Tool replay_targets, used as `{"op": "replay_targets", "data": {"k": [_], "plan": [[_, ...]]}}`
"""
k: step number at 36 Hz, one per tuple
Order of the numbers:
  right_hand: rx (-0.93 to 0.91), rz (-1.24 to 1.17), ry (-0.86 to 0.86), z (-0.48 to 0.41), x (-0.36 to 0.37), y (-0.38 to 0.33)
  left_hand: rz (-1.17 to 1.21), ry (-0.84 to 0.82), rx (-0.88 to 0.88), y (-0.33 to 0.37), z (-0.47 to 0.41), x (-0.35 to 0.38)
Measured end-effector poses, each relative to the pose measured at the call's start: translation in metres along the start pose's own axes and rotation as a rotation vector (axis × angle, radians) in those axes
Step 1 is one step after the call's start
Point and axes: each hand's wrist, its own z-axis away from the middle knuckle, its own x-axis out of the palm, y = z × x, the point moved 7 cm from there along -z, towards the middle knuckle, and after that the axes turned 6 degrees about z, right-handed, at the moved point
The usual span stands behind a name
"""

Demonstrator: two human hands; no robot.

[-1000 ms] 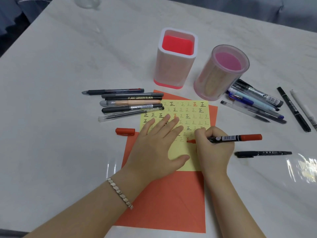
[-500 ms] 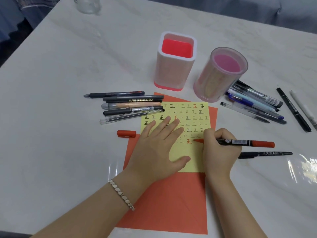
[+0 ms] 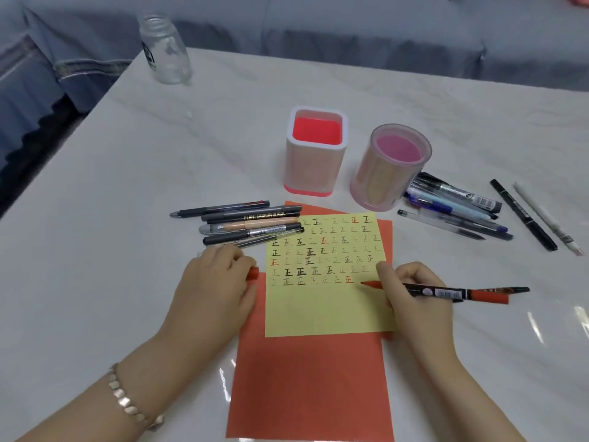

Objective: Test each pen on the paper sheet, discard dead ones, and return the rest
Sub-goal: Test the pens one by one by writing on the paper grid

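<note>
Recapping comes next: right hand (image 3: 414, 295) pinches the red marker (image 3: 452, 293) at three o'clock of the yellow sheet (image 3: 325, 307); left hand (image 3: 216, 282) curls over the red cap (image 3: 252, 273) (grip probably closed). Push squarely until seated.

Red cap (image 3: 252, 273): mostly hidden under left hand (image 3: 213, 282) | pen labels in right-hand pile (image 3: 459, 205): too small to read | faint marks on yellow sheet (image 3: 325, 307): illegible | both forearms cut by bottom edge

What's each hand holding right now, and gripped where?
Right hand holds the red marker by the barrel just behind its bare tip. Left hand is closing on the red cap; the grip itself is hidden.
</note>
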Motion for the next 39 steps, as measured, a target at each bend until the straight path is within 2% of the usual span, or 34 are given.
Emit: {"op": "replay_targets", "data": {"k": [5, 7, 9, 11, 13, 17, 24, 32, 39], "plan": [[-0.025, -0.022, -0.099, 0.008, 0.007, -0.007, 0.013, -0.009, -0.012, 0.000, 0.005, 0.000], [-0.032, -0.014, -0.139, 0.010, 0.009, -0.011, 0.088, -0.016, -0.066, 0.009, 0.003, -0.002], [-0.006, 0.013, -0.228, 0.011, 0.014, -0.011, 0.272, -0.042, -0.178, 0.018, 0.003, -0.003], [0.075, -0.009, -0.310, 0.013, 0.018, -0.008, 0.573, -0.067, -0.308, 0.027, 0.004, 0.000], [0.049, -0.120, -0.298, 0.018, 0.014, -0.016, 0.825, -0.050, -0.381, 0.039, 0.004, 0.001], [0.026, -0.261, -0.310, 0.025, 0.006, -0.031, 1.038, -0.025, -0.404, 0.059, -0.001, -0.002], [-0.047, -0.350, -0.282, 0.029, -0.006, -0.051, 1.105, -0.021, -0.368, 0.075, -0.005, -0.008], [-0.053, -0.288, -0.276, 0.028, -0.011, -0.050, 1.077, -0.047, -0.347, 0.080, -0.007, -0.010], [-0.084, -0.117, -0.358, 0.029, -0.006, -0.047, 0.909, -0.190, -0.073, 0.100, -0.007, -0.012]]}}
